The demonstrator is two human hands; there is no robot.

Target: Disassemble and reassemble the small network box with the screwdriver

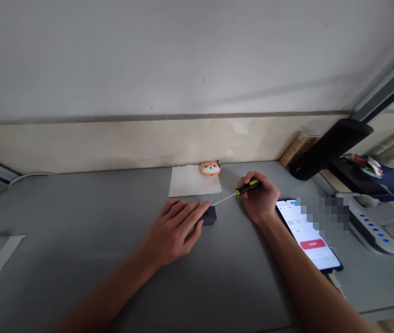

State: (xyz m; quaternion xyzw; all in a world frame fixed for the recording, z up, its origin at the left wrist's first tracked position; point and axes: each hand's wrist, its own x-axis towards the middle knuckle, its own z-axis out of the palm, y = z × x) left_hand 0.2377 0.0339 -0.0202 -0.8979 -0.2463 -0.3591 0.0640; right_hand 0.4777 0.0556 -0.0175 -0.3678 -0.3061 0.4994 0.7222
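A pale wall is filling the far side, and a grey table is stretching below it from left to right. At the far right, a black cylinder is standing on the table and appearing tilted. Nearer and further right, a white power strip is showing a row of small blue lights. Just left of it, a phone is lying with its screen lit, displaying running-clock digits and a red button, while a pixelated patch is hiding one upper part.

Near the middle, the left hand is reaching in from the near left. Its fingers are lying close together over a small dark block, and its thumb is pressing on the near side, so the hand is clamping the block on the table. To the right, the right hand is closing around the handle of a screwdriver. A sheet of white paper is lying beyond the left hand, close to the wall.

The screwdriver, black and yellow at the handle, is pointing its thin shaft left and nearward at the far edge of the block; whether its tip is touching cannot be told. The block is sitting between the two hands, partly covered by the left fingers. An orange animal-face case is resting on the paper's far right corner.
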